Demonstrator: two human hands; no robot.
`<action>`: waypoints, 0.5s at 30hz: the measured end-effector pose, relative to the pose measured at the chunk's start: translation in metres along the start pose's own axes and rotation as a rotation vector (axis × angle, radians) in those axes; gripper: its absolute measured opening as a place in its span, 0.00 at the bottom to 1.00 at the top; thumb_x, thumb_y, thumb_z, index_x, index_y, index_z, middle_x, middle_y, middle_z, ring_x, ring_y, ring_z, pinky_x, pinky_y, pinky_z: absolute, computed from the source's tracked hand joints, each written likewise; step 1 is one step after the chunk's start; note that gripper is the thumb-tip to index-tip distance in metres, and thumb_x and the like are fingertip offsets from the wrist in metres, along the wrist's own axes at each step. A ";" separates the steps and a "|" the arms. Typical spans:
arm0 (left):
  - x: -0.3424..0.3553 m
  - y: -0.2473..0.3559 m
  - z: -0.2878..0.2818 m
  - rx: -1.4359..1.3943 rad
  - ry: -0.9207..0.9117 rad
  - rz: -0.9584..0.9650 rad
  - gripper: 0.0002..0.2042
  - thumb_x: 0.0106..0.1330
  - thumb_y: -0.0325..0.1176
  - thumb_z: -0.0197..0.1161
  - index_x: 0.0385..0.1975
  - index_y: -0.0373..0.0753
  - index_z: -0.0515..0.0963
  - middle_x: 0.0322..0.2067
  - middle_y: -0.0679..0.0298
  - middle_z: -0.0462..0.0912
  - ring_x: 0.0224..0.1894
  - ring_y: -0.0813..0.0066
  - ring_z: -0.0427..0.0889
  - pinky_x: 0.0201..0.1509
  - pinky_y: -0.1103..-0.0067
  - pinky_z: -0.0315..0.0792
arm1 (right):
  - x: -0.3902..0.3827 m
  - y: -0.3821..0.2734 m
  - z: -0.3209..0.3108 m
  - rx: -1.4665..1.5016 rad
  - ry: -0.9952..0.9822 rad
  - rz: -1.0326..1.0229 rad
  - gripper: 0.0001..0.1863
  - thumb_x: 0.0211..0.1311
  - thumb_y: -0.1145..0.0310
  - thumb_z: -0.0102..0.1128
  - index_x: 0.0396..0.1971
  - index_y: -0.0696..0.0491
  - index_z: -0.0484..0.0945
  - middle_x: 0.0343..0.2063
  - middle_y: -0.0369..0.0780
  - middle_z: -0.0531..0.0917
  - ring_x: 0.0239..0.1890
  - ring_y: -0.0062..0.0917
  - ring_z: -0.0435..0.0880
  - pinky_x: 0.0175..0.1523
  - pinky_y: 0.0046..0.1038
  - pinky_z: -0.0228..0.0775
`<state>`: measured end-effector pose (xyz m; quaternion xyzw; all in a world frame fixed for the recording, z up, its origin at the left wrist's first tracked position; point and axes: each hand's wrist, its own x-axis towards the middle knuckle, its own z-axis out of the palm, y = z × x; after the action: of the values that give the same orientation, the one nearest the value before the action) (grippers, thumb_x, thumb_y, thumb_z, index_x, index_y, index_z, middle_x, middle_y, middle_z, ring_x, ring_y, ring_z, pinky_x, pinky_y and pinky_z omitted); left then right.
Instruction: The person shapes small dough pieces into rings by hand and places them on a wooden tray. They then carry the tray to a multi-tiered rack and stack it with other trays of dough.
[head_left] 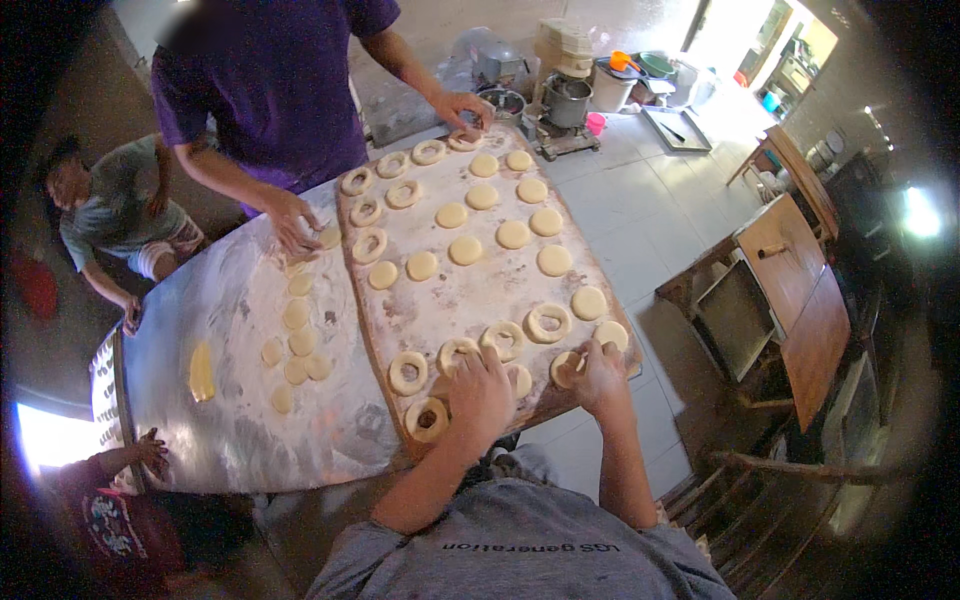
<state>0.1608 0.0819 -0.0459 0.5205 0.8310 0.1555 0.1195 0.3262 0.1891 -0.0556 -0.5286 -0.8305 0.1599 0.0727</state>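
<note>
My left hand is low over the near edge of the floured board, with its fingers pointing down among dough rings. A dough ring lies to its left, and a small pale dough round shows beside its thumb. The back of the hand hides most of its fingers. My right hand is at the near right corner, its fingers closed on the edge of a dough piece. Just beyond it lies a flat dough disc. Several more discs and rings are spread over the board.
Across the board, a person in a purple shirt handles dough with both hands. The metal table holds dough rounds and a yellow strip. Another person crouches at left. Mixers stand behind; a wooden table is at right.
</note>
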 end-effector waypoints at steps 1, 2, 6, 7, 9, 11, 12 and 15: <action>-0.015 -0.004 0.002 0.076 -0.010 -0.036 0.18 0.62 0.38 0.59 0.45 0.32 0.69 0.37 0.51 0.74 0.43 0.53 0.75 0.45 0.57 0.67 | -0.002 -0.007 0.002 -0.002 -0.049 -0.026 0.18 0.54 0.62 0.62 0.41 0.56 0.74 0.38 0.50 0.80 0.42 0.45 0.79 0.48 0.42 0.70; -0.022 -0.003 0.004 0.062 -0.019 -0.012 0.16 0.62 0.38 0.59 0.43 0.33 0.70 0.36 0.52 0.74 0.42 0.53 0.75 0.44 0.58 0.67 | -0.006 -0.011 0.002 -0.006 -0.097 -0.045 0.16 0.54 0.63 0.62 0.39 0.56 0.74 0.37 0.49 0.80 0.41 0.44 0.80 0.47 0.42 0.70; -0.025 -0.002 0.004 0.015 0.047 0.144 0.10 0.62 0.34 0.57 0.39 0.35 0.71 0.33 0.55 0.74 0.39 0.54 0.76 0.41 0.60 0.68 | 0.006 -0.049 -0.034 0.172 -0.188 -0.042 0.11 0.51 0.73 0.61 0.34 0.58 0.72 0.27 0.46 0.79 0.34 0.37 0.81 0.41 0.37 0.72; -0.030 -0.008 0.012 -0.121 0.059 0.218 0.10 0.62 0.34 0.58 0.39 0.35 0.71 0.34 0.54 0.74 0.40 0.54 0.76 0.42 0.60 0.68 | 0.007 -0.073 -0.052 0.314 -0.172 -0.048 0.12 0.51 0.73 0.62 0.34 0.58 0.72 0.27 0.44 0.79 0.33 0.33 0.80 0.40 0.34 0.72; -0.038 -0.033 0.029 -0.390 0.096 0.389 0.10 0.61 0.33 0.58 0.39 0.36 0.72 0.35 0.54 0.76 0.42 0.55 0.77 0.44 0.61 0.70 | 0.019 -0.111 -0.060 0.482 -0.142 -0.154 0.14 0.50 0.76 0.63 0.39 0.58 0.73 0.29 0.40 0.78 0.33 0.22 0.76 0.40 0.27 0.71; -0.046 -0.062 -0.029 -0.661 0.092 0.081 0.11 0.59 0.31 0.60 0.40 0.36 0.72 0.37 0.53 0.77 0.43 0.56 0.79 0.46 0.63 0.71 | 0.041 -0.160 -0.041 0.619 -0.233 -0.247 0.16 0.52 0.76 0.63 0.43 0.57 0.74 0.32 0.40 0.78 0.35 0.21 0.76 0.42 0.27 0.71; -0.050 -0.086 -0.060 -0.798 0.080 -0.065 0.12 0.58 0.29 0.61 0.41 0.36 0.72 0.38 0.52 0.78 0.44 0.57 0.79 0.47 0.64 0.72 | 0.052 -0.189 -0.026 0.686 -0.273 -0.282 0.17 0.53 0.76 0.62 0.45 0.56 0.75 0.33 0.39 0.78 0.36 0.21 0.76 0.43 0.27 0.71; -0.035 -0.200 -0.107 -0.672 0.531 -0.187 0.14 0.55 0.25 0.64 0.42 0.35 0.73 0.38 0.50 0.81 0.44 0.55 0.81 0.46 0.69 0.74 | 0.093 -0.266 0.057 0.628 -0.436 -0.605 0.20 0.55 0.74 0.63 0.49 0.55 0.75 0.37 0.39 0.79 0.39 0.21 0.77 0.45 0.27 0.71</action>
<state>-0.0281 -0.0454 -0.0228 0.3170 0.7797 0.5343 0.0779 0.0420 0.1580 -0.0228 -0.1704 -0.8543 0.4815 0.0963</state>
